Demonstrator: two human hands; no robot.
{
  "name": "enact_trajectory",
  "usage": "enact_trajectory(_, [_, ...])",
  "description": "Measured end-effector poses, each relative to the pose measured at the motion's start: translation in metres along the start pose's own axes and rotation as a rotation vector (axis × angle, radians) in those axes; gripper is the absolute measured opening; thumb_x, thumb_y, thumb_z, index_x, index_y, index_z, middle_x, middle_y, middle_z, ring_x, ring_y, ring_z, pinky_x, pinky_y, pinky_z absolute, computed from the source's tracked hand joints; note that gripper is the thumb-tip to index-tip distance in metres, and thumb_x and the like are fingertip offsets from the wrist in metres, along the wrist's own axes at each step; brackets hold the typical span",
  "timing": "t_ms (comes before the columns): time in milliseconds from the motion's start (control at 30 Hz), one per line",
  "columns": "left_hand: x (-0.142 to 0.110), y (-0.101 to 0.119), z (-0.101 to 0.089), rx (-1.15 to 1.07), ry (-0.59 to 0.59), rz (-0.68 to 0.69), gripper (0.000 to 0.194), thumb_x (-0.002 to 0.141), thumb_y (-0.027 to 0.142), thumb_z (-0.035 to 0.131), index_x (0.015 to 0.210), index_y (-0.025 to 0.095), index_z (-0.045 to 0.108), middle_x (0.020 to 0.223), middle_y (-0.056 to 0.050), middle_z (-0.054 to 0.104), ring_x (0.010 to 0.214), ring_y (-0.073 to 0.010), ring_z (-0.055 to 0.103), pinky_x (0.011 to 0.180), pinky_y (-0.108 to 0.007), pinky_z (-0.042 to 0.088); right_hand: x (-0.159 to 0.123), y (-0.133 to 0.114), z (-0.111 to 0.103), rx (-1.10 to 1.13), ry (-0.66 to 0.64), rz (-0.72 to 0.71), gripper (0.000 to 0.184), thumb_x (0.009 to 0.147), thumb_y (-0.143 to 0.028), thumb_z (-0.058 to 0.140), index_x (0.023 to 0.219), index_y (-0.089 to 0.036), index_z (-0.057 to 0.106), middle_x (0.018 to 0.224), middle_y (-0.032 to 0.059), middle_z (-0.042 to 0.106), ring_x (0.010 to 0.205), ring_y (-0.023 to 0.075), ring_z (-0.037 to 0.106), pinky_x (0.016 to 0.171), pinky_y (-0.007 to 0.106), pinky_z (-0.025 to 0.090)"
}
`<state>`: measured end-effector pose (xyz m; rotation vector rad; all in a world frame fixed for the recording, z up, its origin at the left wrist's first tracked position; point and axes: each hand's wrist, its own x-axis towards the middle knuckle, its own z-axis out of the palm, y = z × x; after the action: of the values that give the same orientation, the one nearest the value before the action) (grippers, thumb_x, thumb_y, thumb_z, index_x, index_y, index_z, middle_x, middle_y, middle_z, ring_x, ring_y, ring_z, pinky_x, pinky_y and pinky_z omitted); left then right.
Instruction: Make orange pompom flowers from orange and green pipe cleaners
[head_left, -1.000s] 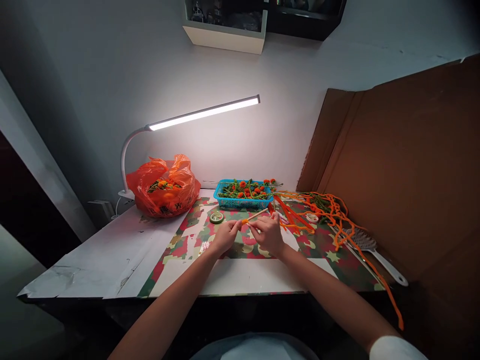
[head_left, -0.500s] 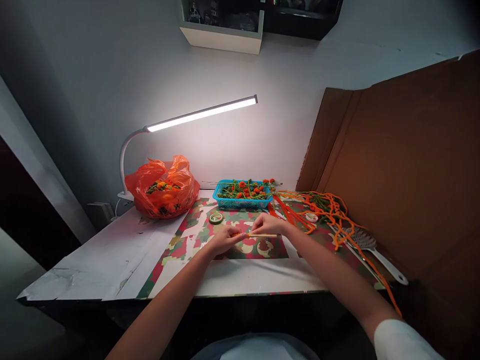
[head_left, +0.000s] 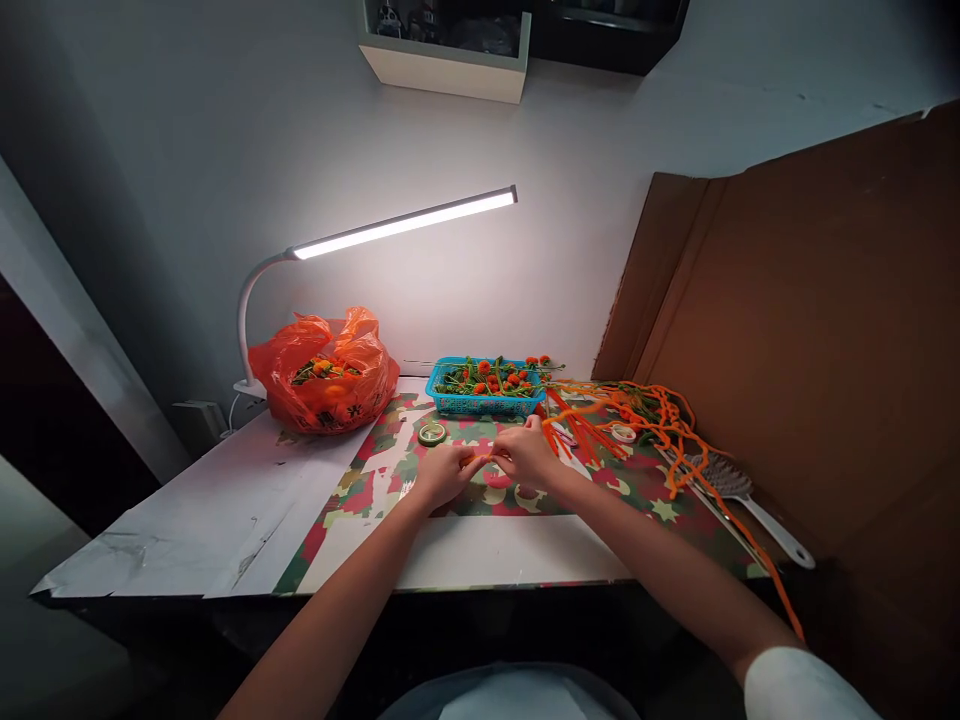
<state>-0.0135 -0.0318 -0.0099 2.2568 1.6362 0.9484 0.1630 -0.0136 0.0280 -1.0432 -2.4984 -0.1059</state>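
Note:
My left hand (head_left: 444,474) is closed, its thumb and fingers pinching an orange fuzzy pipe cleaner (head_left: 469,460) over the table. Touching it at the fingertips, my right hand (head_left: 526,456) is also closed and pinches the same orange piece. An orange strand (head_left: 576,411) runs up and right from behind my right hand; whether it is one piece with what I pinch, I cannot tell. The wooden stick seen earlier is not visible now. Just beyond my left hand lies a roll of green tape (head_left: 432,434).
A blue basket (head_left: 487,405) of orange flowers with green stems stands behind my hands. At left are a red plastic bag (head_left: 326,385) and a lit lamp (head_left: 405,222). Tangled orange strands (head_left: 667,420), a hairbrush (head_left: 757,510) and a cardboard sheet (head_left: 795,330) are at right.
The wooden stick turned from slanting up-right to level, then went out of sight. My right hand reached over it, then drew back, and an orange strand now trails up-right behind it.

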Motion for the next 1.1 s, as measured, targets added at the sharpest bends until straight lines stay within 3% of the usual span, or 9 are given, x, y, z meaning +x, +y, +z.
enact_trajectory(200, [0.002, 0.003, -0.002, -0.227, 0.223, -0.091, 0.049, 0.079, 0.054, 0.046, 0.047, 0.019, 0.032, 0.046, 0.004, 0.029, 0.048, -0.0107, 0.027, 0.051, -0.026, 0.019, -0.008, -0.012, 0.007, 0.087, 0.239, 0.026, 0.022, 0.09, -0.027, 0.05, 0.08, -0.02, 0.068, 0.07, 0.0009, 0.066, 0.071, 0.0124, 0.055, 0.073, 0.031, 0.018])
enact_trajectory(367, [0.003, 0.002, -0.003, -0.458, 0.246, -0.14, 0.051, 0.076, 0.058, 0.048, 0.049, 0.02, 0.03, 0.049, 0.005, 0.024, 0.049, -0.0104, 0.025, 0.049, -0.026, 0.021, -0.012, -0.011, 0.012, 0.364, 0.296, 0.121, 0.025, 0.091, -0.033, 0.049, 0.086, -0.023, 0.072, 0.07, 0.001, 0.067, 0.067, 0.0131, 0.056, 0.074, 0.032, 0.024])
enact_trajectory(467, [0.003, 0.003, -0.006, -0.547, 0.207, -0.129, 0.051, 0.076, 0.061, 0.048, 0.05, 0.02, 0.031, 0.05, 0.005, 0.024, 0.049, -0.0098, 0.023, 0.048, -0.025, 0.019, -0.009, -0.002, 0.012, 0.677, 0.224, 0.177, 0.032, 0.085, -0.044, 0.053, 0.079, -0.019, 0.072, 0.069, 0.0028, 0.065, 0.063, 0.0149, 0.054, 0.067, 0.03, 0.032])
enact_trajectory(567, [0.002, 0.003, -0.009, -0.592, 0.123, -0.068, 0.051, 0.076, 0.062, 0.047, 0.051, 0.019, 0.033, 0.051, 0.005, 0.024, 0.049, -0.009, 0.022, 0.048, -0.024, 0.018, -0.004, 0.011, 0.008, 0.95, 0.035, 0.221, 0.041, 0.075, -0.054, 0.059, 0.077, -0.016, 0.072, 0.066, 0.0027, 0.062, 0.058, 0.0128, 0.048, 0.055, 0.026, 0.031])
enact_trajectory(633, [0.002, 0.001, -0.01, -0.577, 0.048, -0.026, 0.051, 0.076, 0.061, 0.047, 0.051, 0.019, 0.035, 0.05, 0.005, 0.025, 0.049, -0.0087, 0.023, 0.048, -0.024, 0.018, -0.002, 0.021, 0.004, 1.015, -0.09, 0.246, 0.042, 0.069, -0.056, 0.064, 0.076, -0.015, 0.072, 0.062, 0.0011, 0.059, 0.054, 0.0104, 0.044, 0.051, 0.024, 0.029])
enact_trajectory(767, [0.001, -0.001, -0.009, -0.486, -0.094, 0.062, 0.05, 0.078, 0.058, 0.048, 0.051, 0.017, 0.041, 0.052, 0.005, 0.027, 0.051, -0.0084, 0.025, 0.048, -0.023, 0.018, 0.003, 0.037, -0.006, 0.989, -0.27, 0.231, 0.039, 0.059, -0.052, 0.073, 0.068, -0.013, 0.071, 0.056, -0.0008, 0.055, 0.053, 0.0089, 0.042, 0.049, 0.023, 0.028])
enact_trajectory(933, [-0.001, -0.003, -0.005, -0.415, -0.24, 0.122, 0.049, 0.079, 0.055, 0.05, 0.05, 0.016, 0.044, 0.05, 0.005, 0.026, 0.049, -0.008, 0.024, 0.047, -0.023, 0.017, 0.009, 0.046, -0.013, 0.865, -0.461, 0.111, 0.037, 0.058, -0.051, 0.073, 0.063, -0.014, 0.07, 0.051, -0.0026, 0.054, 0.049, 0.008, 0.039, 0.047, 0.023, 0.027])
enact_trajectory(1100, [-0.001, -0.007, -0.002, -0.321, -0.221, 0.126, 0.049, 0.077, 0.054, 0.053, 0.048, 0.016, 0.042, 0.049, 0.006, 0.024, 0.049, -0.008, 0.021, 0.048, -0.024, 0.015, 0.01, 0.04, -0.009, 0.632, -0.385, 0.086, 0.031, 0.064, -0.046, 0.069, 0.058, -0.015, 0.066, 0.048, -0.0039, 0.051, 0.047, 0.0074, 0.037, 0.047, 0.023, 0.023])
